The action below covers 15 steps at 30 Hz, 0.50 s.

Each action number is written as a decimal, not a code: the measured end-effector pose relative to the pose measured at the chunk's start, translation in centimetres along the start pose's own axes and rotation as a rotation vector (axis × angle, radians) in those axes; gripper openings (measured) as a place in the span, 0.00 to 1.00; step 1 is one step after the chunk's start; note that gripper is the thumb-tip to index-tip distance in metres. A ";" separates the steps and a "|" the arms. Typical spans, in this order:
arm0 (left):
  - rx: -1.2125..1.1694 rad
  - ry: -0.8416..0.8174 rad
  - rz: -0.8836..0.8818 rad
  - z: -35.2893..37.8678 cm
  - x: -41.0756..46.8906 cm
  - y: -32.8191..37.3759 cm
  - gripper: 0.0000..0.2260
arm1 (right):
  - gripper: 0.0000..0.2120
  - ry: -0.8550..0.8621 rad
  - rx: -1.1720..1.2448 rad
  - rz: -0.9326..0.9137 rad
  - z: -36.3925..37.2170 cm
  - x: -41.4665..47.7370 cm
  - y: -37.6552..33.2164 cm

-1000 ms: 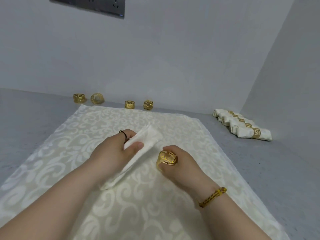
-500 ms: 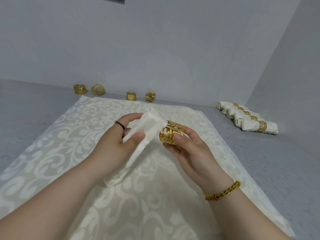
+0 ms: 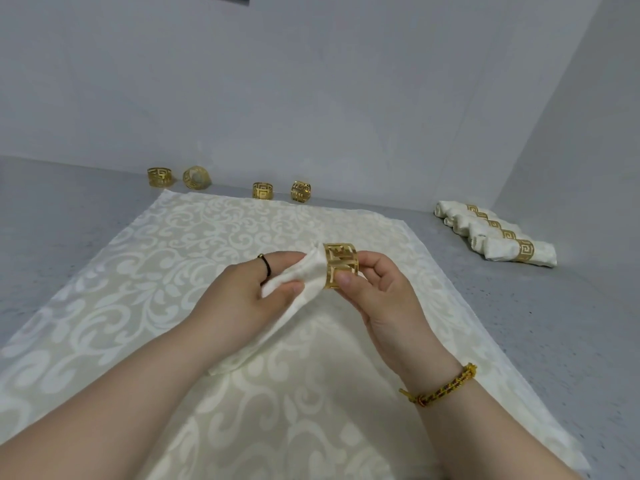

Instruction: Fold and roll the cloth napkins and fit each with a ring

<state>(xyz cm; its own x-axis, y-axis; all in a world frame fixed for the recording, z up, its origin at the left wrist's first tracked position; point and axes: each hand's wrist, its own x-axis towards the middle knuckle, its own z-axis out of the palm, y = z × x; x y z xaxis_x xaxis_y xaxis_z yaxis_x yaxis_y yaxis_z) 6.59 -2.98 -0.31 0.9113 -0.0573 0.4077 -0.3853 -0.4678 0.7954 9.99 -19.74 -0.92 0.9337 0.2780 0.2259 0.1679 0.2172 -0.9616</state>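
Grey tabletop (image 3: 69, 209) stretches away on your left, and a patterned cloth (image 3: 173, 271) covers its middle as your work mat. Along the mat's far edge, close under the back wall (image 3: 311, 98), stand four spare rings: one pair at the left (image 3: 159, 177) and another pair nearer the middle (image 3: 262, 190). I judge that as several napkins yet to do, though no unfolded ones are in view.

Your left hand (image 3: 239, 299) grips the rolled napkin (image 3: 311, 271) near its upper end, thumb and fingers curled round it, while the lower end trails down to the mat. Your right hand (image 3: 384, 299) pinches the gold ring (image 3: 341, 266) between thumb and fingertips. The ring sits over the napkin's tip only, so fitting has begun but the ring is not yet at the middle.

You have free air above the mat to slide it on. Far right, the finished rolls (image 3: 502, 247) lie in a row on bare table, each ringed, close to the side wall (image 3: 588, 133). The room for one more looks to be on their near side.
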 end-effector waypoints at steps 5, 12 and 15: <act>0.047 -0.013 0.008 0.0 0.0 -0.5 0.20 | 0.06 -0.063 -0.086 0.000 0.0 0.2 -0.1; 0.001 -0.040 -0.020 -0.3 0.0 -0.1 0.18 | 0.12 -0.135 0.129 0.150 -0.6 0.6 -0.8; 0.013 -0.043 -0.037 -0.3 0.0 -0.2 0.18 | 0.10 -0.188 0.107 0.209 -0.8 0.6 -0.9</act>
<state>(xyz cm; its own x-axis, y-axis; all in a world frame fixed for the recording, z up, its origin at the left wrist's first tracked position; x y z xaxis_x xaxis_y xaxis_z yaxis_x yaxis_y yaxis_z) 6.65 -2.57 -0.35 0.9304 -0.0779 0.3581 -0.3497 -0.4813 0.8038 10.62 -20.49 -0.01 0.8678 0.4933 0.0594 -0.0651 0.2315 -0.9707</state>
